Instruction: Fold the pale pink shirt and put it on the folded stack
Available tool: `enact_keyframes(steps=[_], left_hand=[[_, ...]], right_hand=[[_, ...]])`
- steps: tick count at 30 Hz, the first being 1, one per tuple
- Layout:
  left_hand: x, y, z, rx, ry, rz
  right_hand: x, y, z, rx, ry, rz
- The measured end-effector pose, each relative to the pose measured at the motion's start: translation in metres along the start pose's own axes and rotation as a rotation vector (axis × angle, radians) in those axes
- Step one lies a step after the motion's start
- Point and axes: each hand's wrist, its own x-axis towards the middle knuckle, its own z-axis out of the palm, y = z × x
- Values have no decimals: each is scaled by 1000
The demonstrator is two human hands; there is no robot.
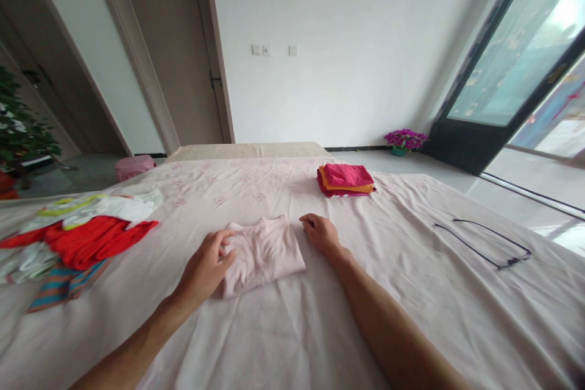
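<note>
A pale pink garment [265, 253], folded into a small, rumpled rectangle, lies on the bed sheet in front of me. At its left edge is my left hand [216, 256], thumb and fingers apart and fingertips over the cloth. My right hand [320, 233] rests just beyond the garment's upper right corner, its fingers curled in and no cloth visible in them. Behind it, a stack of folded clothes [347, 180] in crimson and orange sits on the sheet.
Loose clothes [86, 237] in red, white and stripes are heaped at the left. Eyeglasses [507, 263] lie on the pinkish bed sheet [388, 213] at the right. Beyond the bed stand a pink stool [134, 166] and a pot of purple flowers [406, 140].
</note>
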Motion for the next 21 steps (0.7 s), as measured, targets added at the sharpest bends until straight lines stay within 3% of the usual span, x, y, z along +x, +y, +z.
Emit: enact_keyframes(steps=[2,5,11,16,21], left_hand=[[6,-22,-2,-64,-6,-136],[10,-39,3,-248,-124,-274],[11,-27,12,-548,-110,-339],[12,-25,7,-555,-61,-435],[11,-17,7,-678,-133,-410]], right_hand=[[-3,-7,-1,8,-12,4],[-10,-23,-3,37,-56,6],[-20,-50,-3,29,-188,-30],[-15,-49,-3,26,-251,53],[-14,-46,1,335,-312,97]])
